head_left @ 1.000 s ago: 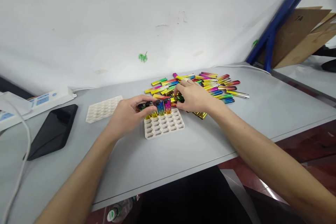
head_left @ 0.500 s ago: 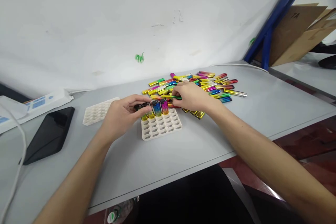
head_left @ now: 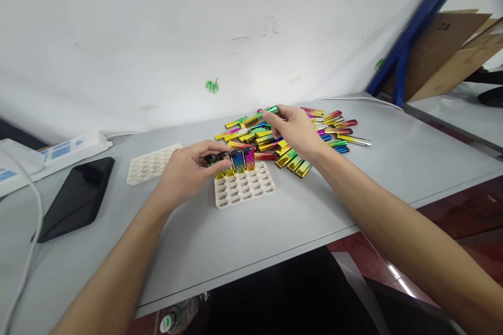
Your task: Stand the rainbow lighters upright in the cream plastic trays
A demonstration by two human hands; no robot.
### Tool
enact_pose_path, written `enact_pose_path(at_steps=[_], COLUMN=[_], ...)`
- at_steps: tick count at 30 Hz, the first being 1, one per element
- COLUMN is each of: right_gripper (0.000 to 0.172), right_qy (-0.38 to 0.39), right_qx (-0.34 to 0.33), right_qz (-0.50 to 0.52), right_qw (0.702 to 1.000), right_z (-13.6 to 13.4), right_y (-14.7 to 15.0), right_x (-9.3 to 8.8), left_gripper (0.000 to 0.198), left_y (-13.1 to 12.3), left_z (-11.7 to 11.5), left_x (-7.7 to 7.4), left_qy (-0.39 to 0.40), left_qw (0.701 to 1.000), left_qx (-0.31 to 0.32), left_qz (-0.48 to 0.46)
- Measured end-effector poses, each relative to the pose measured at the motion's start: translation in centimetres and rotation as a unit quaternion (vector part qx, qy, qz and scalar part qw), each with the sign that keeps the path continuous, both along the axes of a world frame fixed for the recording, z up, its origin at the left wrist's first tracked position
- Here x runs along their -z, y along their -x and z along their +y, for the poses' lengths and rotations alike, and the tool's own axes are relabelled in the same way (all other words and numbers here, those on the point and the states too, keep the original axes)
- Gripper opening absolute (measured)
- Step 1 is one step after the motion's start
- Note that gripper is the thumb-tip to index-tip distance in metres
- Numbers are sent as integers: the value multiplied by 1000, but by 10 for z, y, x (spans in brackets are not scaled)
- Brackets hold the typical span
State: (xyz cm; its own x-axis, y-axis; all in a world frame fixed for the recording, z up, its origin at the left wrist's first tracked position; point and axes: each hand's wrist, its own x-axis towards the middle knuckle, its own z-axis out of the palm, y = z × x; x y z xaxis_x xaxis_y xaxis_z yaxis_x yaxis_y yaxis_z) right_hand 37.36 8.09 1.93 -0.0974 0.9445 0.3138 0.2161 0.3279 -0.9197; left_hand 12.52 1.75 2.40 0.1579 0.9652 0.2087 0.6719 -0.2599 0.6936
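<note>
Head view, right hand: thumb and fingers pinched on one end of a slim green-gold piece, mirror-glossy, tilted, held over the pile.
Left hand: curled round the left end of the standing lighters, thumb across the front, fingers behind.
Standing lighters: four upright in a row on the tray's far edge; black tops, shiny flat-oval bodies, blue-to-gold and magenta-to-gold clearest, left two partly covered.
Tray: off-white, rectangular, matte, grid of elongated holes; plastic by the look.
Pile: loose flat metallic bars, gold fading to red, green, blue, purple; jumbled flat, right of and behind the tray.
Second tray: same pale colour, beyond the left forearm.
Phone: black glossy slab, left.
Worktop: smooth grey sheet, straight front edge.
</note>
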Motion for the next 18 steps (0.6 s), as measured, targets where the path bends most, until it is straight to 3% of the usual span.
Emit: enact_pose_path(at_steps=[3, 8, 11, 15, 18], right_gripper=[35, 31, 35, 56, 61], right_qy=[11, 75, 103, 156, 191], right_qx=[10, -16, -43, -55, -62], right_qz=[79, 182, 201, 209, 213], right_qw=[997, 980, 973, 964, 956], right_z=[3, -2, -7, -9, -8], right_y=[0, 4, 7, 9, 11], right_x=[0, -3, -6, -6, -3], left_gripper=[34, 30, 33, 37, 39], left_y=[0, 1, 2, 3, 4], left_z=[1, 4, 5, 7, 9], left_x=[1, 6, 8, 10, 11], left_qy=[9, 32, 53, 87, 101], left_qw=[999, 995, 994, 990, 989], left_qx=[-12, 18, 34, 20, 11], left_qz=[33, 89, 95, 110, 110])
